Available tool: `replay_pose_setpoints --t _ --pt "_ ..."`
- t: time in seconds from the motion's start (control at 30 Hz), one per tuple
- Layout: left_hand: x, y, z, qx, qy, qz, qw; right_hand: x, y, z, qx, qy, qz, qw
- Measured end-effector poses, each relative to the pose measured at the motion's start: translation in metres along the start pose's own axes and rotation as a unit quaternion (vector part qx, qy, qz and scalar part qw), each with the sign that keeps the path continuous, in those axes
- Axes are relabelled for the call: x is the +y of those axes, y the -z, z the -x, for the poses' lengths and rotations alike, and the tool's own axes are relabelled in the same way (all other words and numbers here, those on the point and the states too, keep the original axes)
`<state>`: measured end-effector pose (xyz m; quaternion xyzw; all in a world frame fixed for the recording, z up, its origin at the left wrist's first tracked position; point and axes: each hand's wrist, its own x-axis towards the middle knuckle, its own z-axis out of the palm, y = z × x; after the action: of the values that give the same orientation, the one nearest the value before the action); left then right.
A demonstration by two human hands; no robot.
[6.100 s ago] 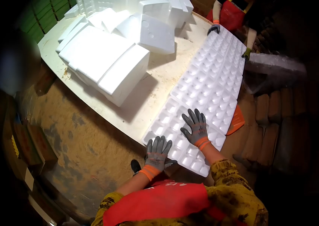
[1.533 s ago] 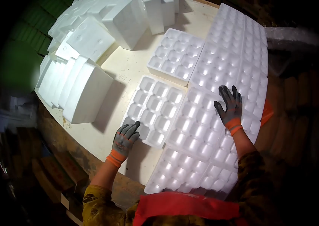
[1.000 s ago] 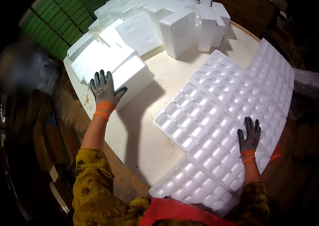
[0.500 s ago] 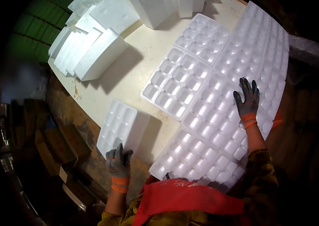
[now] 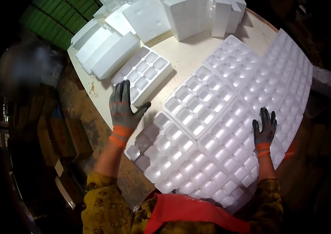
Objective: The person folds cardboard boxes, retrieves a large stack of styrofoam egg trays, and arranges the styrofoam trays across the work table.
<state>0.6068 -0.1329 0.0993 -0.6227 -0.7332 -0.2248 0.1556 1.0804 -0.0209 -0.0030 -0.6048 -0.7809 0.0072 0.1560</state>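
Observation:
My left hand (image 5: 124, 107), in a grey glove with an orange cuff, has its fingers stretched and its thumb spread. Its fingertips lie at the near left corner of a white foam tray (image 5: 148, 73) with square hollows; whether they press on it I cannot tell. Just below this hand, another foam tray (image 5: 173, 134) lies partly in the shadow of my arm, beside the joined rows. My right hand (image 5: 265, 126), gloved alike, rests palm down with fingers spread on the foam trays (image 5: 228, 130) laid edge to edge.
White foam boxes or lids (image 5: 113, 54) lean in a row at the table's far left, with larger white foam blocks (image 5: 187, 17) along the back. Cardboard boxes (image 5: 62, 136) stand on the floor at left. The pale table (image 5: 99, 87) has a rounded edge.
My left hand has moved up and away from me. A tray now lies against the near left of the rows, and another sits by the leaning foam pieces. My right hand stays on the trays.

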Motion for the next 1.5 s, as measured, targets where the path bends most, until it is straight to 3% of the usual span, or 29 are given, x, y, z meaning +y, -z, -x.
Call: replay_pose_setpoints --t 0.03,0.13,0.2,0.27,0.33,0.4,0.63,0.87,0.9,1.0,1.07,1.17,1.2,1.27,1.3,1.33,1.37,1.5 --pt "-0.029 -0.037 -0.011 -0.011 0.011 -0.042 0.999 -0.001 0.001 -0.001 -0.01 -0.008 0.004 1.0" --pt "-0.069 -0.102 -0.016 -0.239 0.122 -0.127 0.955 -0.005 0.006 -0.003 -0.018 -0.013 0.012 1.0" --pt "-0.068 -0.107 -0.024 -0.273 0.21 -0.085 0.935 0.003 -0.001 0.0 -0.011 -0.007 0.033 0.999" --pt "-0.043 -0.104 -0.03 -0.201 0.16 -0.093 0.962 -0.003 0.004 -0.003 -0.009 -0.018 0.029 0.999" --pt "-0.015 -0.104 -0.055 -0.157 0.145 -0.003 0.977 -0.003 0.005 -0.002 -0.008 -0.019 0.018 1.0" --pt "0.024 -0.106 -0.089 -0.183 0.167 0.11 0.963 -0.003 0.005 -0.002 -0.014 -0.025 0.014 1.0" --pt "0.116 -0.165 -0.185 -0.237 0.1 -0.051 0.965 -0.005 0.007 -0.003 -0.02 -0.034 0.0 0.999" --pt "0.118 -0.218 -0.218 -0.192 -0.013 -0.027 0.981 -0.007 0.012 -0.006 -0.02 -0.038 -0.021 0.999" --pt "0.121 -0.22 -0.216 -0.214 0.019 0.005 0.977 -0.008 0.013 -0.006 -0.016 -0.033 -0.011 0.999" --pt "0.13 -0.222 -0.203 -0.301 -0.01 -0.016 0.954 -0.006 0.011 -0.008 -0.01 -0.034 -0.032 0.999" --pt "0.116 -0.242 -0.182 -0.166 -0.053 -0.016 0.985 -0.007 0.014 -0.009 -0.02 -0.031 -0.031 0.999" --pt "0.095 -0.197 -0.169 -0.058 -0.065 0.093 0.992 -0.004 0.01 -0.006 -0.013 -0.008 -0.008 1.0" --pt "0.073 -0.192 -0.158 0.039 -0.081 0.096 0.991 -0.002 0.008 -0.005 -0.001 0.009 -0.015 1.0" --pt "0.031 -0.159 -0.135 0.105 0.007 -0.062 0.992 0.0 0.005 -0.003 0.034 0.015 -0.05 0.998" --pt "0.0 -0.156 -0.119 0.072 0.086 -0.119 0.987 -0.004 0.009 -0.006 0.059 0.042 -0.018 0.997" --pt "-0.025 -0.15 -0.103 -0.068 0.177 -0.196 0.962 -0.005 0.008 -0.005 0.07 0.043 -0.017 0.996" --pt "-0.041 -0.134 -0.094 -0.233 0.207 -0.216 0.925 -0.004 0.007 -0.001 0.081 0.046 -0.015 0.996" --pt "-0.089 -0.139 -0.055 -0.189 0.111 -0.208 0.953 -0.005 0.004 0.002 0.091 0.057 0.008 0.994"
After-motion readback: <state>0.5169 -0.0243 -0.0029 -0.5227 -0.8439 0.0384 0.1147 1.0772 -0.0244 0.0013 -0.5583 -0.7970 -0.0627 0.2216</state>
